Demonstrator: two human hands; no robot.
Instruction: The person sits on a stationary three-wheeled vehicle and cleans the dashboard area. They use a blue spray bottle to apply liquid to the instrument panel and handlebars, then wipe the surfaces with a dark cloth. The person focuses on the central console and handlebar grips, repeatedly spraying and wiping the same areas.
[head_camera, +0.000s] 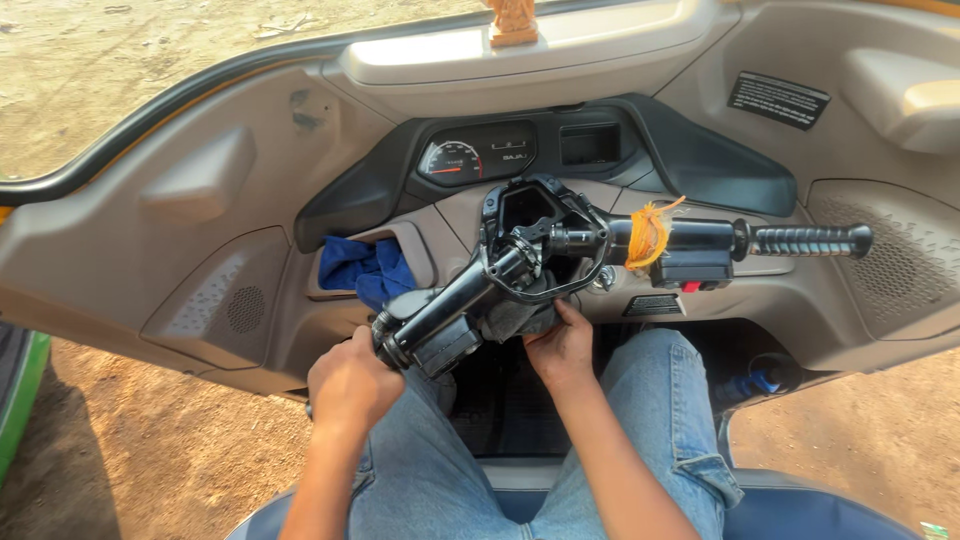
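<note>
Sitting at a three-wheeler's black handlebar (560, 255), left hand (350, 385) with fingers wrapped tight round the left grip, right hand (563, 345) under the bar's centre, fingers pressed on a grey cloth (510, 318), blue rag (365, 270) in dash pocket, orange thread (648, 232) tied on the right side

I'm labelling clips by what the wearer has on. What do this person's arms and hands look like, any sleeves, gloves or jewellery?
Both forearms are bare as far up as the head view shows: no sleeves reach them. The left hand and right hand wear no gloves, and no ring, watch or bracelet is visible on either hand or wrist. Lower down, light blue jeans cover the legs.
</note>
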